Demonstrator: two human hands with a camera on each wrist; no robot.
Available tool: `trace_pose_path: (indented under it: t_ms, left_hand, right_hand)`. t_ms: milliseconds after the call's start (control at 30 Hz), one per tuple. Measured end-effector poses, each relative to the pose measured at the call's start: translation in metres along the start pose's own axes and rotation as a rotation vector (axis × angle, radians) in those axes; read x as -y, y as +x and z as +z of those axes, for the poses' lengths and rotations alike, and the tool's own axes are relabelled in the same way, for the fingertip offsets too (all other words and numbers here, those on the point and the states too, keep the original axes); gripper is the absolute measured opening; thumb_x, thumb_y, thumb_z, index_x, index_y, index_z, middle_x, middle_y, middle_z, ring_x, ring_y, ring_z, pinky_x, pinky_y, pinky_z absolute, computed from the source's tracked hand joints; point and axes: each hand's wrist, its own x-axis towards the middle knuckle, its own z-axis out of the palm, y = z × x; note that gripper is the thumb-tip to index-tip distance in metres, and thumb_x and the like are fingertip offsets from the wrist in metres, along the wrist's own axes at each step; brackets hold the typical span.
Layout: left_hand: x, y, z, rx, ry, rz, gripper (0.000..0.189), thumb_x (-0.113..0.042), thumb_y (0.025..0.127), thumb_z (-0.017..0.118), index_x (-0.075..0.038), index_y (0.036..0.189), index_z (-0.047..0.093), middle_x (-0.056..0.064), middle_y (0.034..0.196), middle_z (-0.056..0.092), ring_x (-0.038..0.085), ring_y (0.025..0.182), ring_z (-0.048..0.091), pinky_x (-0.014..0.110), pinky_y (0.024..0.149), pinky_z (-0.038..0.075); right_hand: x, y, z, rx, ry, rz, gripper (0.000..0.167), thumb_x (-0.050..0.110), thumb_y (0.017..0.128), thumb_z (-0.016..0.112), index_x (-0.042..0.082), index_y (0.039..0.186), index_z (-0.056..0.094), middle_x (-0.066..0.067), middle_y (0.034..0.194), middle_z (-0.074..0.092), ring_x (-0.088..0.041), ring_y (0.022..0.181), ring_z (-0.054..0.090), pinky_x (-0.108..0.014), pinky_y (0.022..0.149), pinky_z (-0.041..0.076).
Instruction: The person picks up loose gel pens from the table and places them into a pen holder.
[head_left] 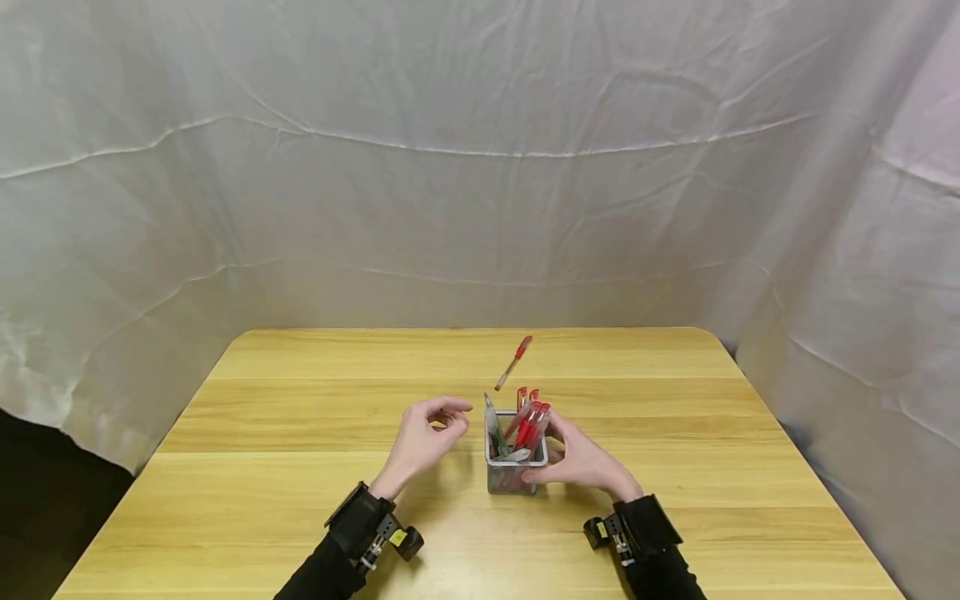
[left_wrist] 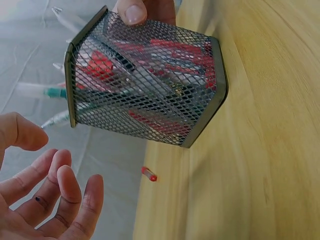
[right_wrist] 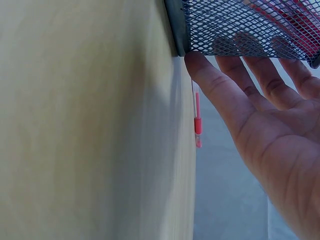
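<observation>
A mesh pen holder (head_left: 504,481) stands mid-table, packed with red pens (head_left: 531,427) and a few clear and green-tipped ones. My right hand (head_left: 587,457) grips its right side; in the right wrist view the thumb (right_wrist: 217,82) lies at the base edge and the other fingers show behind the mesh. To the left of the holder, my left hand (head_left: 422,435) hovers with loosely bent fingers and holds nothing. In the left wrist view its thumb and index finger are apart, close to the pen tips that stick out over the rim (left_wrist: 71,95).
One red pen (head_left: 513,364) lies on the wooden table (head_left: 300,417) behind the holder, toward the far edge. Pale cloth (head_left: 480,208) hangs behind and beside the table. Each wrist carries a black strap with a small camera (head_left: 408,542).
</observation>
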Motion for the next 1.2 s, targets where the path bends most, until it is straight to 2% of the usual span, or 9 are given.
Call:
trace_pose_path:
  t_ms: [333,733,967,1200]
  left_hand:
    - [0.011,0.007,-0.002,-0.022,0.017,-0.043,0.022,-0.003,0.086,0.066,-0.001,0.105,0.076,0.010,0.093,0.074,0.013,0.081,0.065,0.019,0.076,0.054]
    - [0.018,0.017,0.000,-0.017,0.062,-0.057,0.021,-0.004,0.088,0.066,-0.001,0.106,0.075,0.011,0.098,0.074,0.021,0.087,0.067,0.022,0.076,0.053]
    - [0.024,0.024,0.001,-0.006,0.090,-0.059,0.021,-0.005,0.089,0.064,-0.004,0.107,0.075,0.011,0.099,0.074,0.023,0.089,0.067,0.025,0.077,0.053]
    - [0.026,0.031,0.008,-0.004,0.131,-0.024,0.022,-0.004,0.089,0.064,-0.001,0.107,0.075,0.012,0.099,0.075,0.026,0.091,0.070,0.029,0.081,0.057]
  right_hand:
    - [0.000,-0.001,0.000,-0.001,-0.006,0.006,0.089,0.019,0.080,0.086,0.017,0.153,0.034,-0.016,0.149,0.046,-0.045,0.143,0.037,-0.055,0.109,0.048]
    - [-0.001,0.001,0.001,-0.001,-0.013,0.024,0.089,0.019,0.080,0.086,0.016,0.153,0.034,-0.015,0.143,0.050,-0.038,0.137,0.044,-0.043,0.106,0.053]
    - [-0.003,0.002,0.001,0.004,-0.022,0.008,0.088,0.019,0.082,0.084,0.014,0.154,0.033,-0.017,0.147,0.047,-0.042,0.139,0.042,-0.050,0.107,0.051]
    - [-0.001,0.001,0.001,-0.001,-0.018,0.024,0.089,0.020,0.081,0.085,0.015,0.153,0.034,-0.015,0.145,0.049,-0.039,0.137,0.044,-0.050,0.107,0.051]
